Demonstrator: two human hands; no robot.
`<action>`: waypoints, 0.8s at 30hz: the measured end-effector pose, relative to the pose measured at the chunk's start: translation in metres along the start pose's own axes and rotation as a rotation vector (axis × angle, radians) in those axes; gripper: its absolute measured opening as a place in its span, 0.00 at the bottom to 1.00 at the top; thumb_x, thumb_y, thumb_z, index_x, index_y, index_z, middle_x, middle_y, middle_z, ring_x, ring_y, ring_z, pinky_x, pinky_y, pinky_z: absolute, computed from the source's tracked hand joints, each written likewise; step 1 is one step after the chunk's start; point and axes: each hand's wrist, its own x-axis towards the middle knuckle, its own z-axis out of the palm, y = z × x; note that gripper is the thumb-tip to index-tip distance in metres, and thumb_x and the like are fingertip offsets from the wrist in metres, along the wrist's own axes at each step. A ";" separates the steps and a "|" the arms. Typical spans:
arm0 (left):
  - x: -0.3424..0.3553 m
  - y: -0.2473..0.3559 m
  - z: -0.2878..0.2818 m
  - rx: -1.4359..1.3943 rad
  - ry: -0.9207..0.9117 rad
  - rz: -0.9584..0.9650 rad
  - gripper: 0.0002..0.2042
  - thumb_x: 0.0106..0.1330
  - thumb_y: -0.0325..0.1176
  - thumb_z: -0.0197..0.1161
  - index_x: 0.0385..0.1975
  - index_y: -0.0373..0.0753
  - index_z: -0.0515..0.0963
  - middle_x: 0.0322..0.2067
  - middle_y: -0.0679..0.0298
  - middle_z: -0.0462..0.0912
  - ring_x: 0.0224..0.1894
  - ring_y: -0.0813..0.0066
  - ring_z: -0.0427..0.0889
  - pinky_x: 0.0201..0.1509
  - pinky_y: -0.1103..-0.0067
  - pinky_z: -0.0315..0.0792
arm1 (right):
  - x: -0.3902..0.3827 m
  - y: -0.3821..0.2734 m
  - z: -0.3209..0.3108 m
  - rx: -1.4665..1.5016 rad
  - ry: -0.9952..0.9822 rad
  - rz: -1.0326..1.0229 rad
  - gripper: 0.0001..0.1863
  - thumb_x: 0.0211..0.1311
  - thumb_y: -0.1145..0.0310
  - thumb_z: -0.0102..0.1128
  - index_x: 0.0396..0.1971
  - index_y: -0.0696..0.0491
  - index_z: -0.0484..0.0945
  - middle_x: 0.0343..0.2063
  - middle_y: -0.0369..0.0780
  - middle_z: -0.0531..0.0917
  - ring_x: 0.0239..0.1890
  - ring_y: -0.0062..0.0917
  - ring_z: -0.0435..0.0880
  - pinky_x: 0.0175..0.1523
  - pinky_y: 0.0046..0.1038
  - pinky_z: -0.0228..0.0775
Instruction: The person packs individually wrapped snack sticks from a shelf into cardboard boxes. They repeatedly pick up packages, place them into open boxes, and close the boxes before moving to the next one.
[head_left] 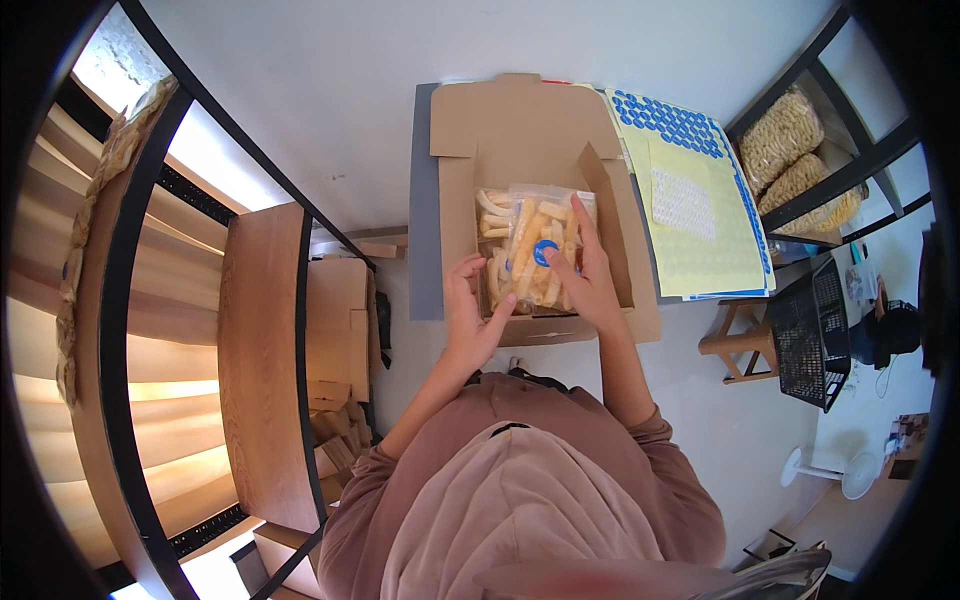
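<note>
A clear plastic bag of pale yellow snack sticks (533,222) lies tilted over the open brown cardboard box (615,240), with a round blue sticker on its front. My right hand (592,285) holds the bag at its right side, thumb pressed by the sticker and fingers stretched along the edge. My left hand (468,318) is open at the box's near left corner, fingers apart, its thumb tip by the bag's lower left corner. Beneath the held bag, more bagged snack sticks (492,212) show inside the box.
Right of the box, yellow sticker sheets (695,250) with blue round labels lie on the grey table (425,200). Large bags of snacks (785,140) sit on a rack at right. A black plastic crate (805,330) rests near a wooden stool (745,345). Wooden shelving (262,360) stands at left.
</note>
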 end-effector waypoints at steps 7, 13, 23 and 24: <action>0.000 0.002 -0.014 -0.050 0.117 -0.094 0.29 0.55 0.32 0.64 0.55 0.34 0.58 0.53 0.56 0.61 0.56 0.66 0.59 0.59 0.69 0.56 | 0.015 -0.024 0.002 0.460 0.026 0.081 0.36 0.57 0.71 0.58 0.63 0.60 0.52 0.56 0.48 0.66 0.58 0.31 0.67 0.59 0.29 0.61; -0.036 0.016 -0.041 -0.527 0.150 -0.250 0.26 0.62 0.30 0.59 0.58 0.33 0.57 0.52 0.62 0.68 0.54 0.77 0.66 0.57 0.78 0.61 | -0.009 -0.036 0.060 0.374 -0.547 -0.032 0.35 0.58 0.72 0.57 0.62 0.61 0.52 0.58 0.50 0.63 0.58 0.33 0.66 0.61 0.30 0.58; -0.135 -0.001 -0.149 -0.460 0.667 -0.335 0.22 0.63 0.28 0.59 0.55 0.33 0.62 0.47 0.63 0.74 0.50 0.79 0.72 0.54 0.79 0.66 | -0.015 -0.116 0.193 0.227 -0.515 -0.661 0.31 0.55 0.71 0.59 0.58 0.61 0.59 0.54 0.53 0.67 0.55 0.45 0.67 0.59 0.39 0.57; -0.145 -0.006 -0.162 -0.437 0.690 -0.352 0.22 0.63 0.28 0.59 0.55 0.33 0.62 0.47 0.63 0.74 0.49 0.79 0.72 0.53 0.79 0.67 | -0.013 -0.126 0.211 0.276 -0.495 -0.670 0.30 0.54 0.71 0.60 0.57 0.61 0.61 0.54 0.52 0.68 0.54 0.45 0.67 0.59 0.39 0.57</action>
